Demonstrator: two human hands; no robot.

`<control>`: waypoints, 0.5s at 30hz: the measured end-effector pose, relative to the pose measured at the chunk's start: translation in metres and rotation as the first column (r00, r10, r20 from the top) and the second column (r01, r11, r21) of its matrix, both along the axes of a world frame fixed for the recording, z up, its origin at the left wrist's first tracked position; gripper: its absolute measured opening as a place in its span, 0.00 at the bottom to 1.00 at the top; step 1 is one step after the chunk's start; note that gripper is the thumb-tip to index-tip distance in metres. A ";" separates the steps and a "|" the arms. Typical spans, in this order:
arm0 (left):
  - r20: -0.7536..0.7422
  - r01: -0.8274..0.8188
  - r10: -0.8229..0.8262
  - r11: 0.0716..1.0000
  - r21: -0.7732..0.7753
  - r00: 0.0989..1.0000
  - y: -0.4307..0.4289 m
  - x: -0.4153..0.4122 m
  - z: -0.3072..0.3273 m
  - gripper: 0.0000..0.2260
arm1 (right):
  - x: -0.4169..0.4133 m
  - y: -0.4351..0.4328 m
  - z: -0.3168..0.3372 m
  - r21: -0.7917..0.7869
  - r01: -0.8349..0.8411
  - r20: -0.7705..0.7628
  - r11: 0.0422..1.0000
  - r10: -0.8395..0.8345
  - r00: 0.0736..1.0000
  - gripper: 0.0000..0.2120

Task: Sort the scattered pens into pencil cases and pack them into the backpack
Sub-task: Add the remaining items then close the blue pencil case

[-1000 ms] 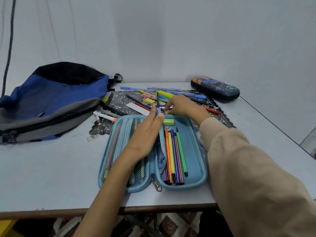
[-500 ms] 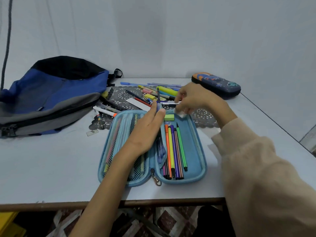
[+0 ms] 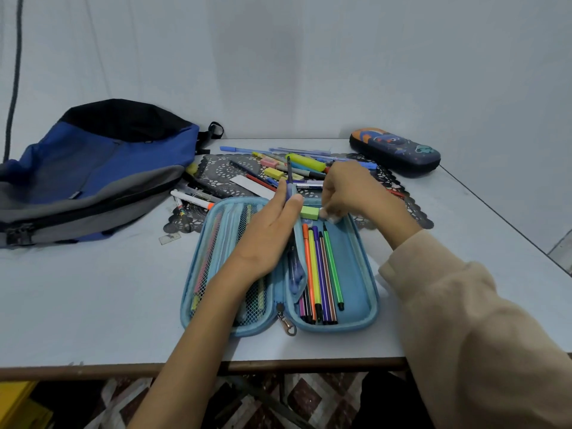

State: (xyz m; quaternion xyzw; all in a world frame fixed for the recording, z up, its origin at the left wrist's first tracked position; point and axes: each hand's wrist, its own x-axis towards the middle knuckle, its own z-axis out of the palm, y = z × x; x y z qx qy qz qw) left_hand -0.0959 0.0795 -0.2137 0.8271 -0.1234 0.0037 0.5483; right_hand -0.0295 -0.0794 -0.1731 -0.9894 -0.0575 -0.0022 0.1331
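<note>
An open blue pencil case [image 3: 359, 274] lies in the middle of the table. Its right half holds several coloured felt pens [image 3: 322, 267]; its left half is a mesh pocket with pens inside. My left hand [image 3: 266, 233] lies over the case's middle and pinches the upright divider flap [image 3: 290, 190] between thumb and fingers. My right hand [image 3: 349, 193] hovers at the case's far end, fingers curled, pinching a small pale item [image 3: 330, 217] beside a green eraser [image 3: 309, 212]. Scattered pens and highlighters [image 3: 305, 162] lie behind the case. The blue and grey backpack [image 3: 93, 171] lies at the left.
A dark lace mat [image 3: 223, 171] lies under the scattered pens. A dark printed pencil case [image 3: 394, 150], zipped, sits at the back right. White markers [image 3: 192, 199] lie by the backpack. The table's front edge [image 3: 93, 366] is near me; its right edge runs diagonally.
My right hand came back from the pen pile to the case's far end with a small pale item in its fingertips. My left hand stayed on the divider flap.
</note>
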 end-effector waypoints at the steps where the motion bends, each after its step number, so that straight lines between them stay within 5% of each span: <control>1: 0.005 -0.003 0.003 1.000 0.009 1.000 0.000 0.000 0.000 0.26 | 0.001 -0.003 0.003 0.079 -0.008 -0.019 0.997 0.009 1.000 0.06; 4: 0.010 -0.004 0.004 1.000 0.030 1.000 -0.001 0.000 0.001 0.26 | 0.023 -0.014 0.007 0.217 0.031 0.162 0.976 -0.068 0.985 0.03; 7: 0.003 0.000 0.000 1.000 0.019 1.000 -0.001 -0.001 0.001 0.26 | 0.058 -0.017 -0.003 0.145 0.116 0.298 0.983 -0.155 0.942 0.11; 15: -0.002 0.001 -0.001 1.000 0.006 1.000 0.000 0.001 -0.001 0.26 | 0.098 0.018 -0.031 -0.132 -0.154 -0.010 0.979 0.154 0.988 0.23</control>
